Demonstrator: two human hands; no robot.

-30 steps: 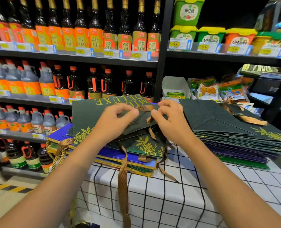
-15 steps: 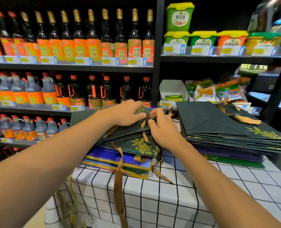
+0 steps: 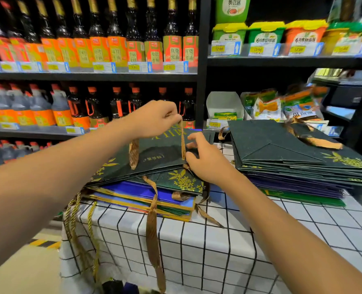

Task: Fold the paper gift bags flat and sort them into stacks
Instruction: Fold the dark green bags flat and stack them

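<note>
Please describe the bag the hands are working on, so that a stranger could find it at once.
On the white black-grid tablecloth, the mixed left pile is topped by a dark green paper bag with gold lettering. It alone is tilted, its brown ribbon handle pinched by the left hand.
</note>
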